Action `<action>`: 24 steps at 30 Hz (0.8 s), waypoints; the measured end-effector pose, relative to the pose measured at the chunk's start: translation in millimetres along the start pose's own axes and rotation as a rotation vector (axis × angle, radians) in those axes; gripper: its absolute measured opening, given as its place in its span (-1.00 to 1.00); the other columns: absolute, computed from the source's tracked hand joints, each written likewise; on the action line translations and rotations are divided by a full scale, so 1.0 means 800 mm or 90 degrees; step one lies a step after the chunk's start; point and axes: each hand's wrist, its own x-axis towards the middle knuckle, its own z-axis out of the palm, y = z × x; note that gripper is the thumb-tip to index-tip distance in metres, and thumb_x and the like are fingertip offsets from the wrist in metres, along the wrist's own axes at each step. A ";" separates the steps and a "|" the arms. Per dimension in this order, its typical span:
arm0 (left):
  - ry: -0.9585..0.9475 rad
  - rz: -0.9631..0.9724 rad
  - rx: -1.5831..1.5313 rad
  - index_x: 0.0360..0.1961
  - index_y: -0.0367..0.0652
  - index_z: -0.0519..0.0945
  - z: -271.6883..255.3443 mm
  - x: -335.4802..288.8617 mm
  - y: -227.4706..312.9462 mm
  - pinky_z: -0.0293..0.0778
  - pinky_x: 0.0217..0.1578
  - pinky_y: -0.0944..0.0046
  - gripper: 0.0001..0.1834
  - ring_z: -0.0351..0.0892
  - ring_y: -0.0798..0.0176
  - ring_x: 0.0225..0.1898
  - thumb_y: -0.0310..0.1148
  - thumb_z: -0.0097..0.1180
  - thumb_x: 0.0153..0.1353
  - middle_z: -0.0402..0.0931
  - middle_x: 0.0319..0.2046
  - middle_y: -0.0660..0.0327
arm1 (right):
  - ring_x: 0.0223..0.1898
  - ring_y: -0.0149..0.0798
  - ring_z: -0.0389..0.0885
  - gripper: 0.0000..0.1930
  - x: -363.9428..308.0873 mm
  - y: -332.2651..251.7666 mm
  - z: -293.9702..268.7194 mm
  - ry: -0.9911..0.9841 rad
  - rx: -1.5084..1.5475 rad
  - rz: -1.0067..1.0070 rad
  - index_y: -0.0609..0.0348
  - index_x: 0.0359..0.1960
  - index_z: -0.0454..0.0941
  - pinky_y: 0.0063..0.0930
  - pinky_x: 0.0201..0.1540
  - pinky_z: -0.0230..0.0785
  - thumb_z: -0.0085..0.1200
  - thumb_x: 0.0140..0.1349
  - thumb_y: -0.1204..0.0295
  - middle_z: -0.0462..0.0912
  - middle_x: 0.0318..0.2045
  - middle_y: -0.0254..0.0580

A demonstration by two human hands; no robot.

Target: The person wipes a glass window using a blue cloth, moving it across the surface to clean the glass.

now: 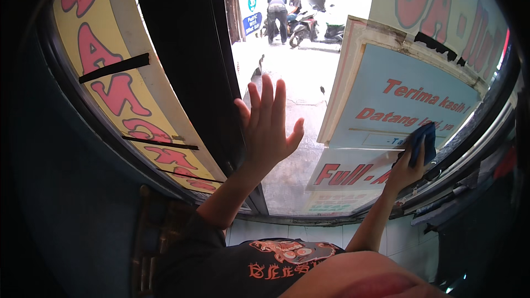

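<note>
Right hand [406, 176] clamped on a dark blue cloth [425, 142], over at the right, hiding part of a pale blue sign [400, 102]; black frame [182, 55] to the left, motorcycles [305, 27] far outside. Left hand [268, 135] is raised, fingers spread, palm facing away.

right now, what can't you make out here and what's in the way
All in the head view:
Blue cloth: partly hidden by the right hand.
Pale blue sign: lower right lettering covered by cloth and hand.
Left hand: palm turned away, so contact is unclear.
Upper right sign: cut off by the top edge.
People outside: small, partly blurred.
</note>
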 end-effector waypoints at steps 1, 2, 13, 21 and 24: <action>0.013 -0.014 -0.009 0.30 -0.32 -0.03 -0.004 0.021 0.001 -0.49 0.25 -0.22 -0.22 -0.42 -0.14 0.38 -0.11 -0.14 0.14 -0.22 0.32 -0.18 | -0.16 -0.06 0.51 -0.66 0.001 0.002 0.000 0.007 0.008 -0.008 0.19 -0.08 0.56 -0.32 -0.17 0.41 0.10 0.04 0.57 0.46 -0.15 0.06; 0.021 -0.028 -0.023 0.30 -0.32 -0.03 -0.008 0.045 0.003 -0.48 0.24 -0.24 -0.21 -0.43 -0.15 0.37 -0.11 -0.14 0.14 -0.22 0.32 -0.19 | -0.16 -0.07 0.51 -0.64 0.001 0.005 0.000 0.013 0.011 -0.015 0.17 -0.08 0.57 -0.33 -0.18 0.41 0.11 0.01 0.61 0.45 -0.17 0.04; 0.374 0.094 0.139 0.29 -0.38 -0.05 0.005 0.187 -0.007 -0.28 0.24 -0.22 -0.27 -0.25 -0.27 0.34 -0.14 -0.24 0.20 -0.14 0.29 -0.23 | -0.17 -0.12 0.50 -0.62 -0.007 0.001 0.010 0.027 0.057 0.051 0.15 -0.07 0.56 -0.42 -0.25 0.46 0.04 0.01 0.65 0.42 -0.15 0.01; 0.007 0.155 0.089 0.32 -0.01 0.06 -0.025 0.142 0.020 -0.35 0.22 -0.30 -0.23 -0.16 -0.01 0.36 -0.06 -0.01 0.09 -0.09 0.35 0.17 | -0.18 -0.19 0.52 -0.67 -0.012 0.004 0.014 0.064 0.001 0.050 0.21 -0.05 0.54 -0.45 -0.25 0.46 0.02 0.09 0.58 0.43 -0.08 0.02; -0.036 0.205 0.111 0.30 0.16 0.12 -0.002 0.083 0.024 -0.32 0.23 -0.27 -0.28 -0.11 0.16 0.35 -0.06 -0.01 0.08 -0.05 0.34 0.32 | -0.17 -0.19 0.51 -0.68 -0.012 0.006 0.013 0.052 0.042 0.071 0.24 -0.06 0.54 -0.47 -0.25 0.46 0.02 0.09 0.59 0.44 -0.09 0.01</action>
